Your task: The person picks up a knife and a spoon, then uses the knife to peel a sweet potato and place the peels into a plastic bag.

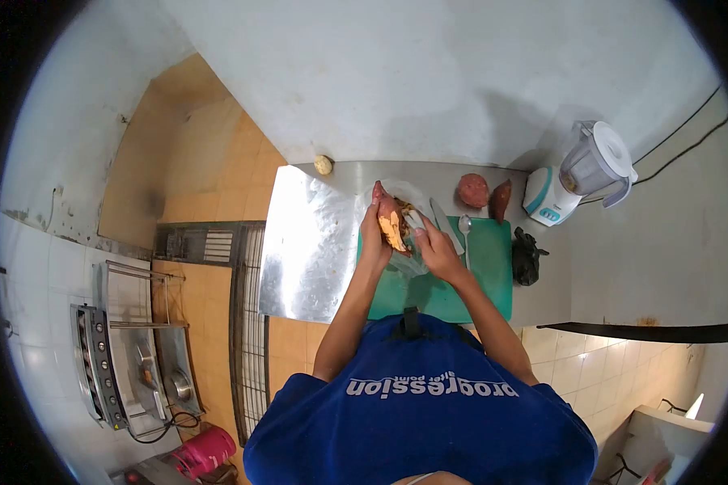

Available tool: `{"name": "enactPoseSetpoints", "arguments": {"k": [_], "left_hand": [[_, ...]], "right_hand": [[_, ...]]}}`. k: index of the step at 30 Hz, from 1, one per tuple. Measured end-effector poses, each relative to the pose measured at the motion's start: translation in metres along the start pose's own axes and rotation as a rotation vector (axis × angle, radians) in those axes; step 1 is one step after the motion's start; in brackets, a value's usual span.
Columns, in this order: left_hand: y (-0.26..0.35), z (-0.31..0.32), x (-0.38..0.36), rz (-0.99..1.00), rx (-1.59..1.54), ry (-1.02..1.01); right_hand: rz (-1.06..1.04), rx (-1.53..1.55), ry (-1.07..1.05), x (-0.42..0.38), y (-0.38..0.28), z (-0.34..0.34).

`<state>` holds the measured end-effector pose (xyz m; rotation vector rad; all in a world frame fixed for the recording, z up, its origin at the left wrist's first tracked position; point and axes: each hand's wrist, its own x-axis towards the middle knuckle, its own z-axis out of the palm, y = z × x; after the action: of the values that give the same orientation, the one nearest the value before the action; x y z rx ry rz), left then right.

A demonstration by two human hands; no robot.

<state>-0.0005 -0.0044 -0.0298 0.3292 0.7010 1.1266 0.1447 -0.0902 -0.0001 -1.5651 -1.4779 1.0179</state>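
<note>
My left hand [374,234] grips a reddish sweet potato [389,218], partly peeled so orange flesh shows, held above the green cutting board [485,275]. My right hand [435,246] is pressed against the potato's right side with what looks like a small peeler; the tool is mostly hidden by my fingers. A clear plastic sheet with peelings [412,202] lies under and behind my hands. A knife [445,222] and a spoon [466,234] lie on the board just right of my right hand.
Two more sweet potatoes, one round [472,191] and one long [501,200], lie behind the board. A blender [578,174] stands at the right. A black bag [527,257] sits beside the board. A small pale ball [323,165] rests at the steel counter's [307,242] far corner. A stove [129,356] stands at the left.
</note>
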Motion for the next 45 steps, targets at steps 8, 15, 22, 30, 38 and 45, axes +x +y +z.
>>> {"name": "enactPoseSetpoints", "arguments": {"k": [8, 15, 22, 30, 38, 45], "left_hand": [[-0.012, 0.004, 0.022, 0.124, 0.032, -0.134], [-0.018, -0.011, 0.029, 0.295, 0.187, 0.015], [-0.015, -0.003, 0.015, 0.316, 0.233, 0.041], [-0.009, -0.003, 0.018, 0.358, 0.255, 0.048], [-0.003, -0.001, 0.017, 0.335, 0.206, -0.036], [-0.015, -0.016, 0.024, 0.201, 0.123, 0.013]], "right_hand": [[-0.020, -0.359, 0.104, 0.012, -0.013, 0.014], [-0.003, -0.396, 0.006, 0.000, -0.013, 0.011], [-0.052, -0.277, 0.132, 0.007, -0.001, 0.031], [-0.023, -0.228, 0.126, 0.001, 0.018, 0.031], [0.014, -0.243, 0.082, -0.007, 0.018, 0.036], [0.050, -0.164, 0.109, 0.012, -0.001, 0.027]]}}
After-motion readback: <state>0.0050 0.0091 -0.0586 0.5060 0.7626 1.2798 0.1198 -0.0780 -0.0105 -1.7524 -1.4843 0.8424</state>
